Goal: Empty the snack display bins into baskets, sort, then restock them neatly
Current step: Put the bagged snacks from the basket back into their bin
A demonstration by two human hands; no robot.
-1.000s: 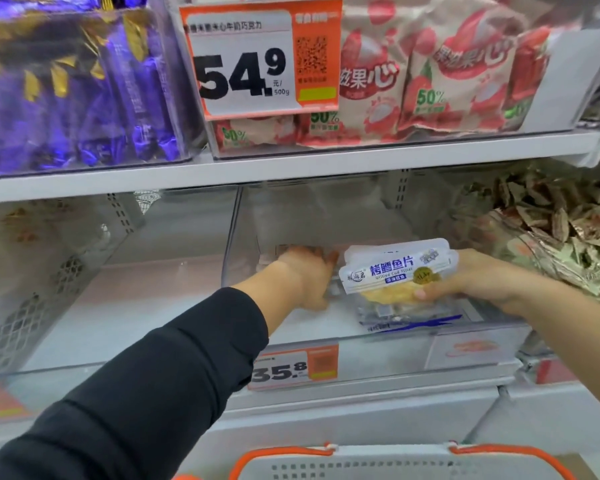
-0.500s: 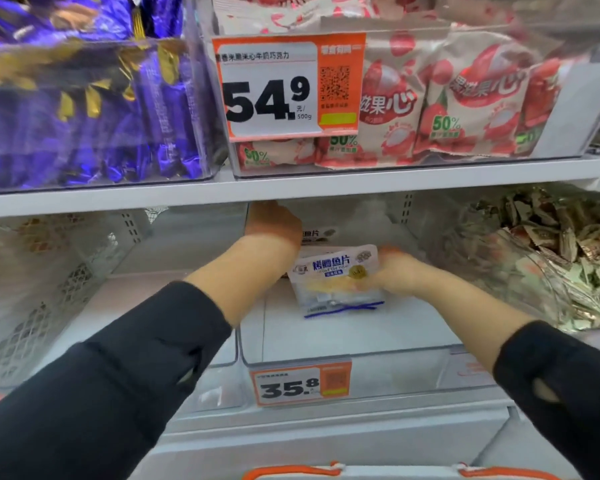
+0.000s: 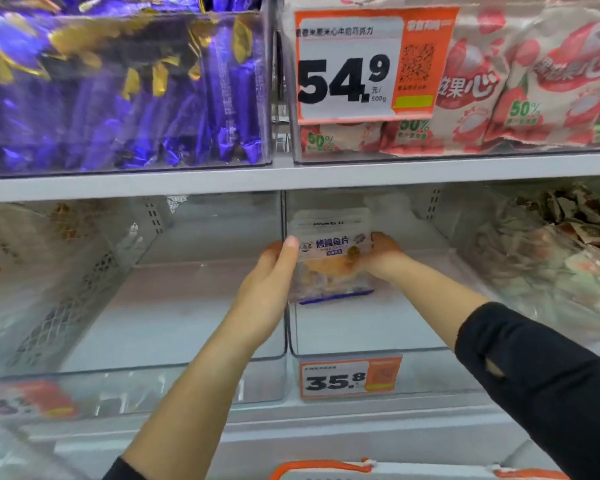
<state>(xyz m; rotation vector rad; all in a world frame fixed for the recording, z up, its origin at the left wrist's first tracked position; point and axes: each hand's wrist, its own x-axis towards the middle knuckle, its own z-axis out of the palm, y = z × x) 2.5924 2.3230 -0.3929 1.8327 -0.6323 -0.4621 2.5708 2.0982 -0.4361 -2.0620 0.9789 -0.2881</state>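
Observation:
Several white fish-snack packets (image 3: 331, 258) with blue print stand upright in a stack at the back of the clear bin (image 3: 361, 327) that carries the 35.8 price tag (image 3: 350, 377). My left hand (image 3: 269, 275) holds the stack's left edge, thumb on the front packet, fingers hidden behind. My right hand (image 3: 383, 249) holds the right edge with curled fingers. The rest of this bin's floor is bare.
The clear bin (image 3: 174, 317) to the left holds nothing. To the right is a bin of brown-wrapped snacks (image 3: 551, 251). On the shelf above are purple packets (image 3: 118, 91) and red-and-white bags (image 3: 534, 98). A white basket with orange handles (image 3: 326, 471) sits at the bottom edge.
My left hand came down from the back of the bin to the packets' left edge. The packet my right hand carried now stands upright against the stack at the back.

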